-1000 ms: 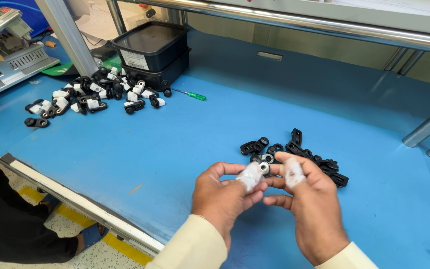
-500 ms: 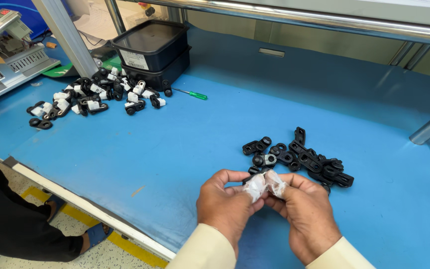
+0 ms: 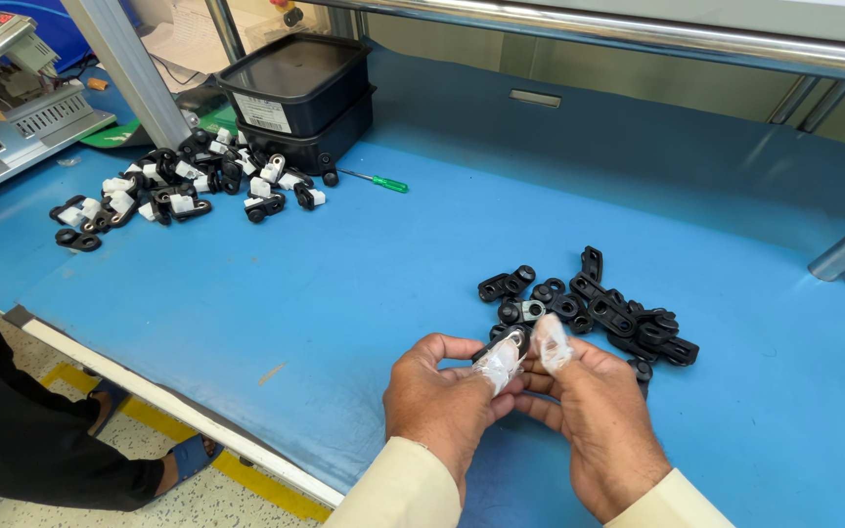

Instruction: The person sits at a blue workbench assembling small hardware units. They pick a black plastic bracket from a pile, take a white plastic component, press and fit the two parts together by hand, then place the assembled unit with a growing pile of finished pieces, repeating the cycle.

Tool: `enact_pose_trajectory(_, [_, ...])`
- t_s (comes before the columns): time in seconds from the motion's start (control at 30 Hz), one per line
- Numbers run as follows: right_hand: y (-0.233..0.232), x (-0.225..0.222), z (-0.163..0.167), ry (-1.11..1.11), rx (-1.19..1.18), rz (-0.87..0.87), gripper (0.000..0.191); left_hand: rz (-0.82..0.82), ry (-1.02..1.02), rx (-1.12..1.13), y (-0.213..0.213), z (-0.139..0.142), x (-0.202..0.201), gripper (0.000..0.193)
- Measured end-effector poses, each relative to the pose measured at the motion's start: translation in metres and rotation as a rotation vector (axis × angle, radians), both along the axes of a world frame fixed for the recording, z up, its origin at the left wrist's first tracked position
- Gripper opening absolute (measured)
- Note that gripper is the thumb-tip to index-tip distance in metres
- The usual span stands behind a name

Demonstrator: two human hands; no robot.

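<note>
Two hands, left [image 3: 442,406] & right [image 3: 594,430], grasp one black clip [image 3: 507,341], just in front of loose clip pile [image 3: 599,308]. Far from it, finished pile [image 3: 178,186] w/ white parts beside black bin [image 3: 295,83]; approx. a dozen left.

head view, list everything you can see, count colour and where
black clip part: one, black, pinched between both hands' fingertips
loose clips pile: many, black, just beyond the hands
far pile of clips: many, black and white, back left on the table
screwdriver: one, green handle, right of the far pile
trays: two stacked, black, behind the far pile
table: one, blue
another person's leg and sandal: dark clothing, lower left on the floor
left hand: thumb tip wrapped in white
right hand: thumb tip wrapped in white
</note>
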State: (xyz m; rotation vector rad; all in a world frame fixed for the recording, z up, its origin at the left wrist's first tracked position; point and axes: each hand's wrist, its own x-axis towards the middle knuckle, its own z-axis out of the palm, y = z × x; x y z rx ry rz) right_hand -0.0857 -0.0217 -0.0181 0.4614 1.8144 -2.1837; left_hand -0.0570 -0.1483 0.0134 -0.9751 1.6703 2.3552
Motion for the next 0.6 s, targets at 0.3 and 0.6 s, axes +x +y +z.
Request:
enact_pose_trajectory(0.3, [-0.007,-0.004,-0.014,0.044,0.096,-0.041,0.019,-0.040,-0.069,-0.178,0.004,-0.002,0.001,0.015])
enact_pose_trajectory(0.6, [0.001,-0.004,0.002,-0.068,0.164,0.014,0.017,-0.111,-0.025,-0.288,0.000,-0.007,-0.004,0.017])
